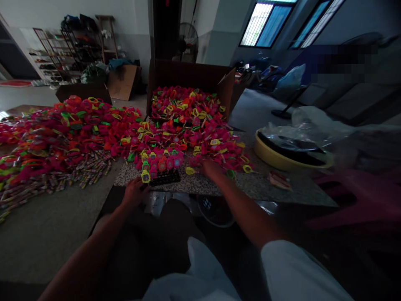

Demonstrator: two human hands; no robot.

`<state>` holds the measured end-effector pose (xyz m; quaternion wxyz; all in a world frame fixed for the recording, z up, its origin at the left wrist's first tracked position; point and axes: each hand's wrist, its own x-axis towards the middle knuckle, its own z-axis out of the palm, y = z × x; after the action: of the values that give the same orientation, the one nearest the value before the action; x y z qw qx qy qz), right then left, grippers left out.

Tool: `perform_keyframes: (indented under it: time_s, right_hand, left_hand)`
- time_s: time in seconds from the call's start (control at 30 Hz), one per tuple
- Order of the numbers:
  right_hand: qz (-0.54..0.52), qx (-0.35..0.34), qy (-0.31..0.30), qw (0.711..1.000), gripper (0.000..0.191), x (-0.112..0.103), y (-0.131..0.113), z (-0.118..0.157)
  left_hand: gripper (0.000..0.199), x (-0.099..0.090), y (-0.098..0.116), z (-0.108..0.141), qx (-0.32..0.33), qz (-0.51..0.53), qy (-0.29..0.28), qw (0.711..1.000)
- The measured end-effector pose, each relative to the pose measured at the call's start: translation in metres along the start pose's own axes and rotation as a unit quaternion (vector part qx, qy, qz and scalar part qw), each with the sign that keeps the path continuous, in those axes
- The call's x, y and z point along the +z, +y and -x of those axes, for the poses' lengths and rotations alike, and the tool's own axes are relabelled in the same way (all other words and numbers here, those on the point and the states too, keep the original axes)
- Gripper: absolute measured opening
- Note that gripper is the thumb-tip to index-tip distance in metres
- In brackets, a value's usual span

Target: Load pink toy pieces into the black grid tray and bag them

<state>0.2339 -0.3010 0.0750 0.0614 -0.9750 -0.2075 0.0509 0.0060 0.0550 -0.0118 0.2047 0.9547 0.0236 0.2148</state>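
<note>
My left hand is at the left end of a slotted black tray, its fingers curled against that end. Rows of toy watches stand on the tray, including a yellow watch at the near left corner, with pink, orange and green ones beside it. My right hand reaches to the near edge of the large pile of toy watches. Its fingers are blurred among pink watches, so any grip is hidden. A loose yellow watch lies on the stone tabletop between my hands.
A cardboard box full of watches opens onto the table. More watches and thin patterned sticks heap up at left. At right are a yellow basin with plastic film, a small packet and a pink stool.
</note>
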Motion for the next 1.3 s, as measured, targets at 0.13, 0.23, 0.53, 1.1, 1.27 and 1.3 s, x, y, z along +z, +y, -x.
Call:
perform_keyframes:
  time_s: [0.13,0.23,0.53,1.1,1.27,1.3]
  right_hand:
    - [-0.054,0.032,0.049,0.997,0.041,0.000,-0.009,0.008]
    - [-0.160,0.029,0.084,0.983,0.023,0.006,-0.027,0.020]
    - [-0.602,-0.085,-0.048,0.792,0.031,0.028,-0.105,0.063]
    - [-0.423,-0.089,0.021,0.902,0.014,0.075,-0.189,0.051]
    - [-0.358,-0.101,0.008,0.928,0.012,0.071,-0.190,0.048]
    - [-0.344,-0.101,0.001,0.934,0.012,0.070,-0.190,0.048]
  left_hand:
    - [0.022,0.001,-0.001,0.000,0.006,0.003,0.002,1.000]
    - [0.023,0.001,-0.001,0.000,0.005,0.002,0.006,1.000]
    - [0.021,-0.005,0.006,-0.002,-0.005,-0.002,0.001,1.000]
    - [0.022,-0.006,0.004,-0.004,-0.009,0.027,-0.015,0.999]
    - [0.021,-0.009,0.008,-0.005,-0.018,0.024,-0.019,0.999]
    - [0.020,-0.009,0.008,-0.005,-0.019,0.026,-0.020,0.999]
